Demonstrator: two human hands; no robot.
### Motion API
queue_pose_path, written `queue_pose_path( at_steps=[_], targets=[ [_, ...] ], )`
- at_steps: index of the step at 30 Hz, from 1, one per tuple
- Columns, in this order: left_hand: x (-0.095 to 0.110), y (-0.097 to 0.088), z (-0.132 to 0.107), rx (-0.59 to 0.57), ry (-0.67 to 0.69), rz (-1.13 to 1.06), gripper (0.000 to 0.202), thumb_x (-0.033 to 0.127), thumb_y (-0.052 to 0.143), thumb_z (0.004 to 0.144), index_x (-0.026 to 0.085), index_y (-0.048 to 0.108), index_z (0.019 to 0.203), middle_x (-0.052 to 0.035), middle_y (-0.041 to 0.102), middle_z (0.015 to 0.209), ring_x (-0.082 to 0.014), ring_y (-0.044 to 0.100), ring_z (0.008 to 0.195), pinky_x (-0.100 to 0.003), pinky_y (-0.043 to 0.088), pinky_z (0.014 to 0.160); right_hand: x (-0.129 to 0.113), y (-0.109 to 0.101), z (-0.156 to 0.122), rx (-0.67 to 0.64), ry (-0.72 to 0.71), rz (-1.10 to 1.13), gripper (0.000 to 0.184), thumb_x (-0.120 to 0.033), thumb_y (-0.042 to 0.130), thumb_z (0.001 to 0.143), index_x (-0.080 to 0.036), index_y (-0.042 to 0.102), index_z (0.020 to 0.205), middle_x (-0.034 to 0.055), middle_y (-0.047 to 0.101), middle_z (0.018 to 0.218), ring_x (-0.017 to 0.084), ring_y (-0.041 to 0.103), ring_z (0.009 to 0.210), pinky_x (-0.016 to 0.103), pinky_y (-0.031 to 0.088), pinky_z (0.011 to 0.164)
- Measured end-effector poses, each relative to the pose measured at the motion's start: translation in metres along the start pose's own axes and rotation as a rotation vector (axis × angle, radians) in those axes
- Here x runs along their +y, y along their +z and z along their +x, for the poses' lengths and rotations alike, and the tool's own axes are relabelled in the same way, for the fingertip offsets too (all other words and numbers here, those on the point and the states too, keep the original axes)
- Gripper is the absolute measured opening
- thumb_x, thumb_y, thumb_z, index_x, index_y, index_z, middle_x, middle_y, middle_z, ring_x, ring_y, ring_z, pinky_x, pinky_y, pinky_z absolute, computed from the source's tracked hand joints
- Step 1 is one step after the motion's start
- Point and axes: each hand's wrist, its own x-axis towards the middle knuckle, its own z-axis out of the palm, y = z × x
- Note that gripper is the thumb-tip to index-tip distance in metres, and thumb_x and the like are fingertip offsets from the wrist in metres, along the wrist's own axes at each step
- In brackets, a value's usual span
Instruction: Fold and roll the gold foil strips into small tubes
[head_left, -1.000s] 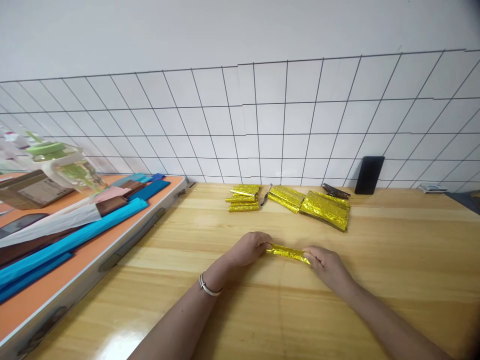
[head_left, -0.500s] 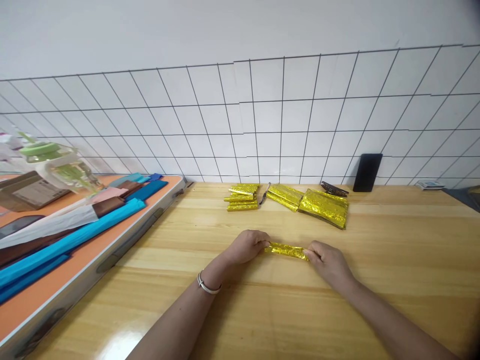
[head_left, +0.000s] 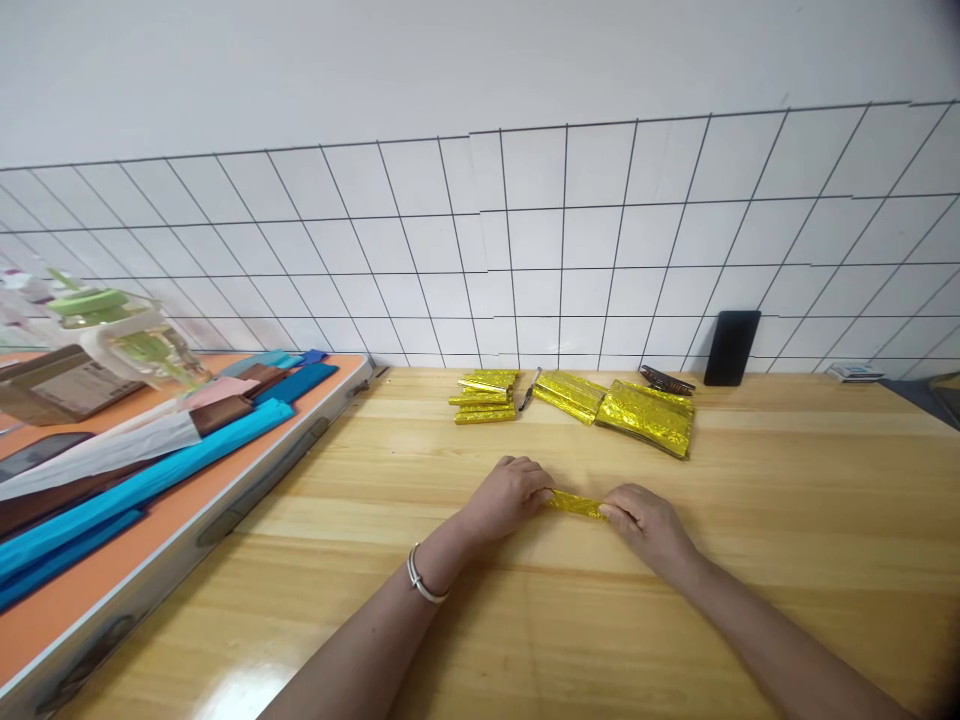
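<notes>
Between my hands, a narrow folded strip of shiny gold foil (head_left: 576,503) is held just over the wooden table (head_left: 480,620). My left hand (head_left: 510,495) pinches its left end, and a bracelet circles that wrist. The right end is gripped by my right hand (head_left: 649,520), thumb along the near side. Beyond the hands lie a small pile of narrow gold foil strips (head_left: 485,397), a flat gold foil piece (head_left: 570,396) and a thicker stack of gold foil sheets (head_left: 646,418).
A pen (head_left: 530,390) and a dark hair clip (head_left: 667,381) lie near the foil. Against the tiled wall leans a black phone (head_left: 732,347). On the left, an orange-topped surface (head_left: 247,450) carries folded blue cloth (head_left: 187,460), a cardboard box (head_left: 67,385) and a green-lidded bottle (head_left: 135,335).
My hands have come closer together along the strip, so less of it shows between them. The strip looks narrower than before.
</notes>
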Motion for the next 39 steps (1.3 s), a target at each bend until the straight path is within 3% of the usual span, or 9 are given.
queue_pose_path(
  at_steps=[6, 10, 13, 18, 26, 39],
  targets=[
    [0.023, 0.009, 0.002, 0.011, -0.013, 0.067, 0.018, 0.025, 0.044, 0.090, 0.018, 0.060, 0.086, -0.0044, 0.061, 0.080, -0.0165, 0.054, 0.080, -0.028, 0.035, 0.075, -0.003, -0.002, 0.001, 0.030, -0.024, -0.052, 0.026, -0.032, 0.040, 0.091, -0.021, 0.059, 0.078, 0.0036, 0.059, 0.073, 0.018, 0.053, 0.073, 0.030, 0.042, 0.067],
    [0.031, 0.007, 0.003, 0.037, -0.036, 0.163, 0.017, 0.021, 0.044, 0.088, 0.017, 0.058, 0.080, -0.0047, 0.059, 0.076, -0.0172, 0.052, 0.077, -0.029, 0.034, 0.071, -0.010, -0.004, 0.005, 0.143, -0.065, -0.181, 0.019, -0.029, 0.046, 0.089, -0.021, 0.060, 0.098, 0.0075, 0.061, 0.093, 0.022, 0.052, 0.089, 0.037, 0.041, 0.080],
    [0.041, 0.006, 0.003, 0.037, -0.006, 0.218, 0.014, 0.017, 0.046, 0.086, 0.017, 0.057, 0.078, -0.0040, 0.059, 0.076, -0.0177, 0.050, 0.075, -0.030, 0.032, 0.069, -0.019, -0.002, 0.007, 0.176, -0.102, -0.285, 0.027, -0.030, 0.050, 0.086, -0.020, 0.057, 0.110, 0.0092, 0.060, 0.103, 0.025, 0.049, 0.097, 0.041, 0.038, 0.084],
    [0.053, 0.009, 0.004, 0.038, 0.021, 0.239, 0.014, 0.014, 0.044, 0.084, 0.018, 0.055, 0.077, -0.0036, 0.058, 0.076, -0.0177, 0.049, 0.075, -0.031, 0.032, 0.069, -0.032, 0.003, 0.004, 0.099, -0.169, -0.332, 0.018, -0.020, 0.045, 0.088, -0.020, 0.061, 0.096, 0.0069, 0.062, 0.091, 0.022, 0.049, 0.094, 0.038, 0.036, 0.082],
    [0.054, 0.012, 0.002, 0.028, 0.045, 0.225, 0.013, 0.016, 0.044, 0.085, 0.018, 0.054, 0.077, -0.0032, 0.058, 0.076, -0.0173, 0.049, 0.074, -0.031, 0.031, 0.068, -0.034, 0.001, 0.003, 0.040, -0.131, -0.252, 0.012, -0.016, 0.048, 0.083, -0.019, 0.057, 0.076, 0.0038, 0.059, 0.079, 0.020, 0.048, 0.085, 0.035, 0.034, 0.077],
    [0.035, 0.005, 0.002, 0.047, -0.013, 0.219, 0.014, 0.018, 0.045, 0.086, 0.018, 0.056, 0.077, -0.0025, 0.058, 0.075, -0.0169, 0.050, 0.074, -0.030, 0.031, 0.070, -0.009, -0.005, 0.005, 0.047, -0.059, -0.164, 0.012, -0.014, 0.050, 0.079, -0.022, 0.059, 0.076, 0.0012, 0.061, 0.074, 0.018, 0.050, 0.078, 0.031, 0.033, 0.071]
  ],
)
